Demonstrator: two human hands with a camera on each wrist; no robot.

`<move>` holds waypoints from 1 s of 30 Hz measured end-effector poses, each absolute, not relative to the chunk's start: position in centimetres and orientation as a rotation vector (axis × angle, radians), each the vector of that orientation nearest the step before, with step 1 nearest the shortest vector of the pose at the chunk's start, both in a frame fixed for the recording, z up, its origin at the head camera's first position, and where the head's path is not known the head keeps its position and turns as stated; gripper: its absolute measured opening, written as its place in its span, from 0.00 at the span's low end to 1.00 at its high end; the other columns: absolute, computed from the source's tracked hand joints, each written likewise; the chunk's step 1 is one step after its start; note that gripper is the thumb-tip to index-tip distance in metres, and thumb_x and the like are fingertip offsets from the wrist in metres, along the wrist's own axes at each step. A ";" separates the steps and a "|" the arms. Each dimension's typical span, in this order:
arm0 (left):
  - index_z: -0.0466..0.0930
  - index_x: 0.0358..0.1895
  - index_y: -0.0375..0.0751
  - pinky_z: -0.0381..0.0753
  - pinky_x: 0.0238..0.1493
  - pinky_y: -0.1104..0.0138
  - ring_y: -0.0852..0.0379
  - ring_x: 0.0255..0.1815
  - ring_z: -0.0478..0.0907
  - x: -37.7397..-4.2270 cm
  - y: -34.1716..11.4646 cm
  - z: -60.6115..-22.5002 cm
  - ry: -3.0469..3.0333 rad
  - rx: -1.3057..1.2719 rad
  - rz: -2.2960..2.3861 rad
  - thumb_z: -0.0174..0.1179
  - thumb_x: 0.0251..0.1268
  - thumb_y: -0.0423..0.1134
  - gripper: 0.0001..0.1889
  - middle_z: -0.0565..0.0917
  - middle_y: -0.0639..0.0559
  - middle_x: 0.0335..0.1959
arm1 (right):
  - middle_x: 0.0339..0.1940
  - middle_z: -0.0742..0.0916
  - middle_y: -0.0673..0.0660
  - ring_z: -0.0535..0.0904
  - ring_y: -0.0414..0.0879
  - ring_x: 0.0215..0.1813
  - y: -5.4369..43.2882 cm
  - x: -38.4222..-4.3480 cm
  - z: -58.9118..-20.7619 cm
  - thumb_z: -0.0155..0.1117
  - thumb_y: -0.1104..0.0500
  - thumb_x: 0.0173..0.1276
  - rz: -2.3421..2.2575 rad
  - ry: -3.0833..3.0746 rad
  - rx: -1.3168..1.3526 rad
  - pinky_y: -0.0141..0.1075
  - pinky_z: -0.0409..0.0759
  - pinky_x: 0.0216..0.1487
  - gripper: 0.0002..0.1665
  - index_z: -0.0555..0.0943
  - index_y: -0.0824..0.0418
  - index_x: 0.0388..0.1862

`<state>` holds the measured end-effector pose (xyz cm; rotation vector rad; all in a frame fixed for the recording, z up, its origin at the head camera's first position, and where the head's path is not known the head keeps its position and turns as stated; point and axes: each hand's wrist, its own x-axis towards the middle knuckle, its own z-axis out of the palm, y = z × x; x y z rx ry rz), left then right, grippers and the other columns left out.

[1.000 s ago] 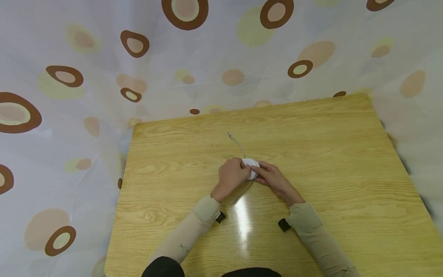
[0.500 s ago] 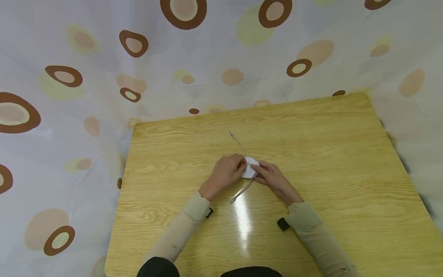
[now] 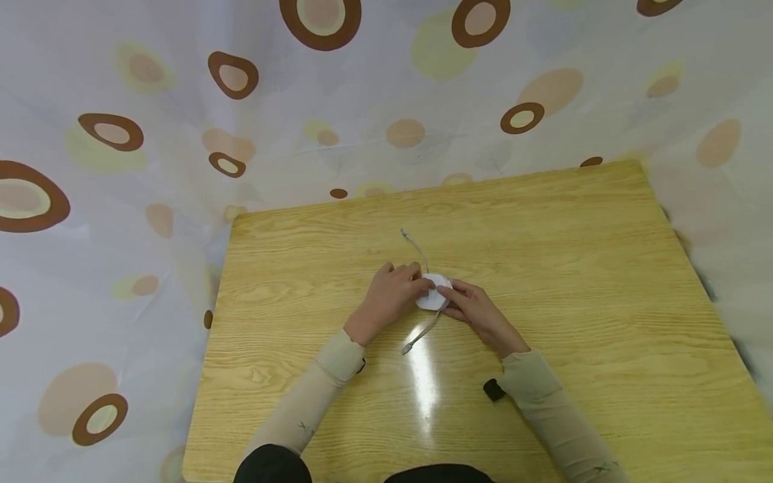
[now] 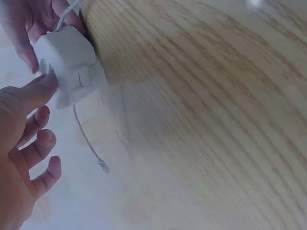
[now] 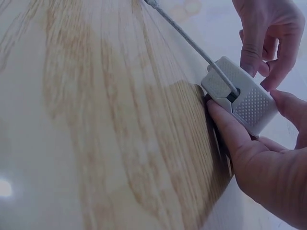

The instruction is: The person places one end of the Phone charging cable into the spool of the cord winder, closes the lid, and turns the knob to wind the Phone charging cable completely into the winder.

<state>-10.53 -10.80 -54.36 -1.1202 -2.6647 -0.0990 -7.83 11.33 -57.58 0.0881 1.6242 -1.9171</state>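
Note:
A small white box (image 3: pixel 430 300) with chamfered corners has a thin braided cable coming out at each end. My right hand (image 3: pixel 483 318) holds it by its right side, with the thumb on top and fingers beneath; in the right wrist view, the dotted side of the box (image 5: pixel 254 106) shows a slot where the cable (image 5: pixel 196 47) comes out. From the left, my left hand (image 3: pixel 389 295) reaches over and touches the top of the box with its thumb. Its other fingers (image 4: pixel 41 146) stand loosely bent, apart from the box.
One cable end with a small plug (image 3: pixel 407 349) points toward the table's front; another cable end (image 3: pixel 403 232) lies toward the back. The wood-grain table (image 3: pixel 574 268) carries a bright light reflection. A patterned curtain (image 3: pixel 362 87) hangs behind and at the sides.
My left hand has shifted slightly left and its fingers have loosened from the box, uncovering more of its top. The right hand has kept its hold almost unmoved.

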 end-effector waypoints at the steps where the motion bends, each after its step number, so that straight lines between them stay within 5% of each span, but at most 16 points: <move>1: 0.91 0.49 0.61 0.61 0.32 0.67 0.61 0.25 0.74 -10.6 -10.8 -54.4 -2.653 -1.115 -0.103 0.69 0.71 0.48 0.07 0.83 0.57 0.37 | 0.79 0.72 0.74 0.84 0.38 0.63 11.3 -7.8 -57.6 0.52 0.50 0.87 -1.915 1.626 0.084 0.30 0.83 0.64 0.36 0.61 0.67 0.84; 9: 0.92 0.46 0.60 0.58 0.33 0.66 0.62 0.22 0.74 -10.6 -10.8 -54.9 -2.594 -1.093 -0.097 0.68 0.70 0.53 0.09 0.81 0.58 0.32 | 0.80 0.71 0.73 0.83 0.37 0.64 11.3 -7.8 -57.4 0.51 0.50 0.88 -1.917 1.627 0.103 0.29 0.83 0.62 0.36 0.60 0.67 0.84; 17: 0.89 0.35 0.47 0.67 0.31 0.65 0.61 0.22 0.78 -9.6 -9.5 -55.4 -2.646 -0.990 -0.181 0.66 0.75 0.51 0.13 0.85 0.57 0.27 | 0.79 0.71 0.73 0.84 0.34 0.60 11.4 -7.6 -57.5 0.51 0.51 0.88 -1.948 1.615 0.133 0.29 0.83 0.63 0.35 0.60 0.68 0.84; 25: 0.75 0.19 0.49 0.52 0.19 0.72 0.64 0.13 0.60 -8.2 -7.1 -56.1 -2.867 -0.531 -0.506 0.62 0.70 0.43 0.18 0.76 0.58 0.14 | 0.79 0.72 0.72 0.85 0.30 0.57 11.2 -7.5 -57.7 0.53 0.51 0.87 -1.954 1.618 0.109 0.29 0.84 0.62 0.35 0.63 0.67 0.83; 30: 0.72 0.19 0.51 0.58 0.16 0.69 0.62 0.15 0.65 -8.0 -6.3 -55.3 -3.052 -0.240 -0.696 0.58 0.70 0.46 0.18 0.74 0.58 0.15 | 0.80 0.71 0.72 0.84 0.31 0.58 11.0 -7.5 -57.8 0.52 0.52 0.87 -1.953 1.614 0.119 0.29 0.84 0.62 0.34 0.62 0.67 0.83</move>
